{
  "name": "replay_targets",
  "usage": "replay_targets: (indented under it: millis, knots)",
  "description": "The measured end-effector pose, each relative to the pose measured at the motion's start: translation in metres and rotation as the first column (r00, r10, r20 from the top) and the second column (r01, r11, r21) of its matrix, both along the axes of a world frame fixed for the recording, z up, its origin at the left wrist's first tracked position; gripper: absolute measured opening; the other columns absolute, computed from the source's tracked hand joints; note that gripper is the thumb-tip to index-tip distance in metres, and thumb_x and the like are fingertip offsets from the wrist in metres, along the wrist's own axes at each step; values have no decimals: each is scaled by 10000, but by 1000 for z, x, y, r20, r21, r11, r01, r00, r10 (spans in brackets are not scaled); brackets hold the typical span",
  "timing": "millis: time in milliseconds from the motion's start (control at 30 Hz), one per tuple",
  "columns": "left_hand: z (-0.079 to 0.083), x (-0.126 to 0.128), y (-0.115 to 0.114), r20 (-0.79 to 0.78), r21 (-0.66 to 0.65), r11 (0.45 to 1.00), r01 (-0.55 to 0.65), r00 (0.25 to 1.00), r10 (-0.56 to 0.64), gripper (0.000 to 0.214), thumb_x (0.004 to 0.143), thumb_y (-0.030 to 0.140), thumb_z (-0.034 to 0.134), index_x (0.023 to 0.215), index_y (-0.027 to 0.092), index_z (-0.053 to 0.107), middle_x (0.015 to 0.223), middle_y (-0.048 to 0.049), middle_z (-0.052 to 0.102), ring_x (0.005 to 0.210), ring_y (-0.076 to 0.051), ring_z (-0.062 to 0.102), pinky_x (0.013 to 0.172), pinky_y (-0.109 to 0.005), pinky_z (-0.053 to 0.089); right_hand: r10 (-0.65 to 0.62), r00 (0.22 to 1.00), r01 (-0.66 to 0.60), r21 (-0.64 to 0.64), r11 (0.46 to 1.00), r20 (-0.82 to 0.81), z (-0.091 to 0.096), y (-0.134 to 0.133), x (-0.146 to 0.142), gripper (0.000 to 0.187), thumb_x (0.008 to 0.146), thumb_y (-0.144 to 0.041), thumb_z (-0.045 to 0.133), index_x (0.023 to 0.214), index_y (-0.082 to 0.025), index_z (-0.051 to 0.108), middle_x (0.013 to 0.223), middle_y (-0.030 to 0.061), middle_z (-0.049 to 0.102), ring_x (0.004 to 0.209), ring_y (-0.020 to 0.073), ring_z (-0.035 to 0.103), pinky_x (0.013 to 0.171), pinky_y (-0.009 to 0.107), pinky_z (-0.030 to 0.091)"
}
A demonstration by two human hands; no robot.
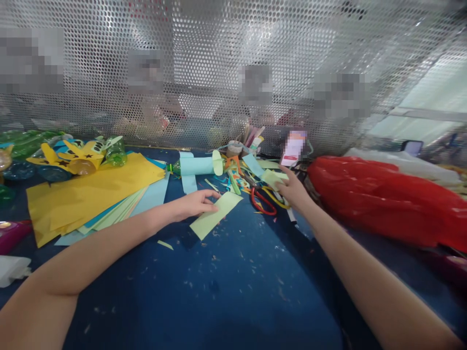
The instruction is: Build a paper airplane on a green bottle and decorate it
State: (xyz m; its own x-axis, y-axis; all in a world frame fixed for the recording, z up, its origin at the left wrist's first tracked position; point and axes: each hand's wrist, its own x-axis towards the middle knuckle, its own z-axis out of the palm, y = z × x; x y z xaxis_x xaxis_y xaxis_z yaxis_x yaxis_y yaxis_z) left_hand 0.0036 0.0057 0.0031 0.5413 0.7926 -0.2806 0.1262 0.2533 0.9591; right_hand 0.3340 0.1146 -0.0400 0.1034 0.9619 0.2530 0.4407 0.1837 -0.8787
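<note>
My left hand (193, 204) rests on the blue table, fingers pinched on the edge of a pale green paper strip (215, 214) that lies flat in front of me. My right hand (294, 189) reaches farther back and to the right, its fingers closed on a smaller pale green paper piece (273, 177). Just left of that hand lie red-handled scissors (262, 203) among coloured paper scraps. Behind the strip lies a green bottle wrapped in light blue paper (197, 166).
A stack of yellow and light blue paper sheets (87, 194) covers the left of the table (226, 291). Bottle planes with yellow wings (73, 155) sit at back left. A red plastic bag (383, 199) bulges at right. A perforated metal screen (233, 73) closes the back, with people behind it.
</note>
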Motion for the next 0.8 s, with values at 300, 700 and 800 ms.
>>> replay_targets:
  millis: [300,700,800]
  knots:
    - [-8,4,-3,200,-72,991,-109,972,122,627,736,104,702,1268,221,392,969,-65,692,841,-209,708,859,-400,526,24,890,-92,128,987,455,10,-6,-10,534,933,-528,339,1336,-249,549,1377,94,562,1303,276,490,1092,498,366]
    - [-14,5,-3,279,-130,975,-181,937,211,873,756,44,666,1481,239,221,972,-89,706,880,-236,707,892,-438,512,-241,409,-29,277,961,880,2,-13,-1,326,866,-165,405,988,-124,704,1005,191,715,1020,331,642,915,473,473]
    - [-16,5,-2,294,-131,978,-161,936,193,865,753,65,682,1477,231,237,958,-92,705,882,-244,706,874,-433,518,-177,434,-24,207,978,883,2,-17,-5,383,933,-311,367,1111,-144,661,1026,200,708,905,328,672,788,448,506]
